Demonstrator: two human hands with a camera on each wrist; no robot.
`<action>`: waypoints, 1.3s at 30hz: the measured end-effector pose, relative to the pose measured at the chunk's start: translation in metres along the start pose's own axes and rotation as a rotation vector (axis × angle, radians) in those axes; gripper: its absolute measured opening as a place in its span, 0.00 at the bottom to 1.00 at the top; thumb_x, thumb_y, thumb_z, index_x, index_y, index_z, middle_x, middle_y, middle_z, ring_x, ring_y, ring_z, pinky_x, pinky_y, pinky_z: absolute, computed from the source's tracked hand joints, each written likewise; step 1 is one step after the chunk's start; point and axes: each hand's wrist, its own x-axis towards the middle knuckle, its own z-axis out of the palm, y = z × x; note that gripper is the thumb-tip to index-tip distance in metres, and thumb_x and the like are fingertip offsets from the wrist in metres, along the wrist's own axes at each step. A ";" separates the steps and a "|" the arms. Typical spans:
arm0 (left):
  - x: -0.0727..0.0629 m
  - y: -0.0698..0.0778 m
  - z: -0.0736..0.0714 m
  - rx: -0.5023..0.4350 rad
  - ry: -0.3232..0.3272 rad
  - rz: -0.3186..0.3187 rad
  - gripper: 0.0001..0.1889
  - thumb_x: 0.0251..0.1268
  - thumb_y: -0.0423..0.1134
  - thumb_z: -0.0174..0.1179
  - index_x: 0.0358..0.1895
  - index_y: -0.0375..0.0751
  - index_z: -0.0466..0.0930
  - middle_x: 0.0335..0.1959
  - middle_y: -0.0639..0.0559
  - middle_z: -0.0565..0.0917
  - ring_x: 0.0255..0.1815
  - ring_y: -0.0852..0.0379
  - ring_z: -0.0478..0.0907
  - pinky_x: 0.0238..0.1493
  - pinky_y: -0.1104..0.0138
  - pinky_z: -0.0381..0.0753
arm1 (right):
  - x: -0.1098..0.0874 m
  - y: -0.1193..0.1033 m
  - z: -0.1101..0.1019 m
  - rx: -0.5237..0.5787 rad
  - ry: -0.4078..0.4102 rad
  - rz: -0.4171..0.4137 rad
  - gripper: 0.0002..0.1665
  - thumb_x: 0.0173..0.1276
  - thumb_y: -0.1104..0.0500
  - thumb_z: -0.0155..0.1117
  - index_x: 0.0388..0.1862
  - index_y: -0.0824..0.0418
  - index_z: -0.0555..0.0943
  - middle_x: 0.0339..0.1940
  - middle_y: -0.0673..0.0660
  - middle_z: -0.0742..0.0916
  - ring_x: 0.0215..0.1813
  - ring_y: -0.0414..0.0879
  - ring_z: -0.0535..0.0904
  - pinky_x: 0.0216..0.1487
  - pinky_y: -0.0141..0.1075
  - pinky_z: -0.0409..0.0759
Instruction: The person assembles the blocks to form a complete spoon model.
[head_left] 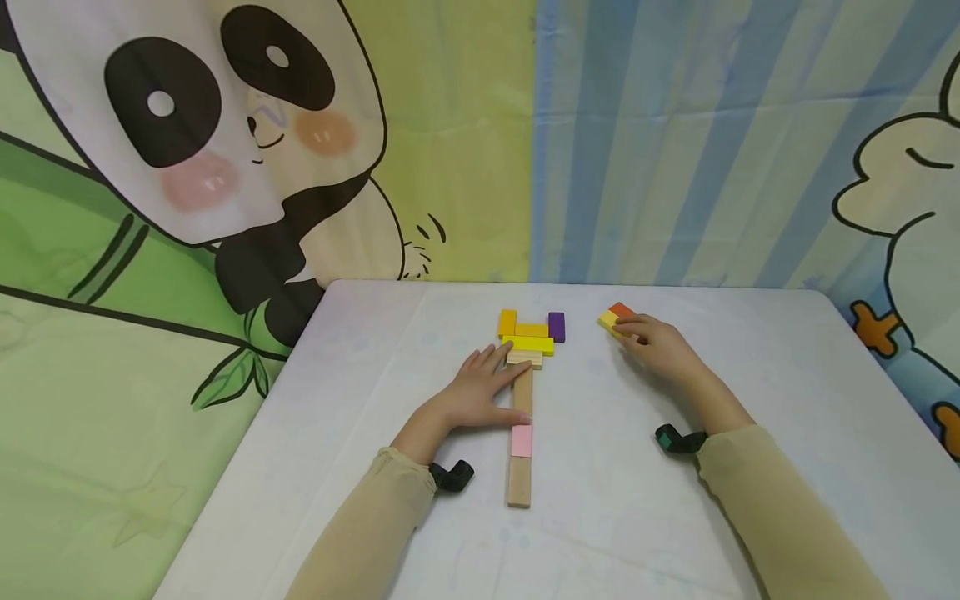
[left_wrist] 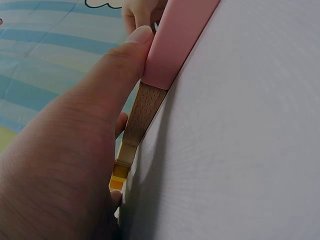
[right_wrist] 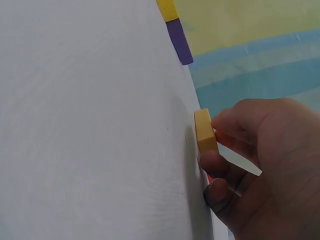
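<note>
On the table a row of wooden blocks runs away from the person: a plain block (head_left: pixel 519 483), a pink block (head_left: pixel 521 442), another plain block (head_left: pixel 522 392), then pale thin blocks (head_left: pixel 525 360) laid crosswise. My left hand (head_left: pixel 476 396) lies spread along this row. Its thumb touches the pink block's far end, and its other fingertips reach the crosswise pieces. Off to the right, my right hand (head_left: pixel 662 348) pinches a yellow block (right_wrist: pixel 204 127) between thumb and fingers. An orange block (head_left: pixel 621 309) sits right beside it, partly behind the fingers in the right wrist view.
Beyond the pale pieces lie a yellow crosswise block (head_left: pixel 528 343), two orange-yellow blocks, one upright in line (head_left: pixel 507 322) and one crosswise (head_left: pixel 532 330), and a purple block (head_left: pixel 557 327). A printed curtain (head_left: pixel 465 167) hangs behind the white table's (head_left: pixel 615 517) far edge.
</note>
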 end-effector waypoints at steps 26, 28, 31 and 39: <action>-0.001 -0.001 -0.001 0.007 -0.007 -0.009 0.51 0.50 0.82 0.51 0.78 0.71 0.49 0.83 0.50 0.38 0.83 0.41 0.36 0.80 0.46 0.33 | 0.003 -0.006 0.014 -0.049 0.166 0.010 0.23 0.71 0.56 0.63 0.64 0.57 0.79 0.49 0.61 0.83 0.43 0.53 0.75 0.45 0.46 0.74; -0.001 0.000 -0.001 0.004 -0.009 -0.008 0.51 0.50 0.82 0.51 0.78 0.71 0.49 0.83 0.50 0.38 0.83 0.41 0.36 0.80 0.46 0.33 | 0.006 -0.012 0.011 -0.027 0.183 0.002 0.22 0.71 0.56 0.63 0.63 0.56 0.79 0.49 0.61 0.83 0.43 0.53 0.74 0.44 0.45 0.72; 0.000 -0.001 0.000 0.009 -0.011 -0.009 0.51 0.49 0.83 0.50 0.78 0.72 0.48 0.83 0.50 0.37 0.83 0.41 0.36 0.81 0.46 0.33 | 0.014 -0.024 0.008 -0.001 0.179 -0.016 0.21 0.72 0.55 0.62 0.63 0.54 0.79 0.52 0.59 0.83 0.43 0.52 0.72 0.44 0.43 0.71; 0.002 -0.001 0.002 0.013 -0.024 -0.025 0.51 0.47 0.85 0.48 0.78 0.75 0.46 0.83 0.52 0.37 0.83 0.41 0.36 0.81 0.46 0.33 | 0.049 -0.059 0.016 0.038 0.100 0.038 0.22 0.72 0.48 0.63 0.63 0.46 0.80 0.49 0.55 0.85 0.41 0.51 0.72 0.36 0.40 0.70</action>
